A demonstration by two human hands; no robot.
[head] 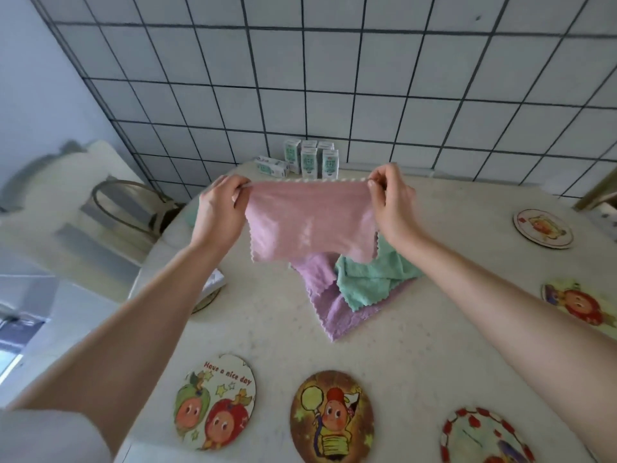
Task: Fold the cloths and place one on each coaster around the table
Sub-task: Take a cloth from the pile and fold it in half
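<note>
Pink fleecy cloth with scalloped edge: held in the air above the middle of the pale round worktop. It is spread flat and faces the camera. The long axis runs left to right, the top edge is stretched level and the lower edge hangs free.

Left hand: pinches the top left corner.
Right hand: pinches the top right corner.

Lilac fleecy cloth: lies rumpled on the worktop beneath the pink one.
Mint-green fleecy cloth: crumpled on top of the lilac cloth.

Round cartoon-printed coasters, flat along the worktop rim:
- "Have a nice day" coaster
- balloon coaster
- red-bordered coaster
- two more at right

Small white-and-green drink cartons: clustered at the far edge by the tiled wall, most upright and one on its side.
</note>
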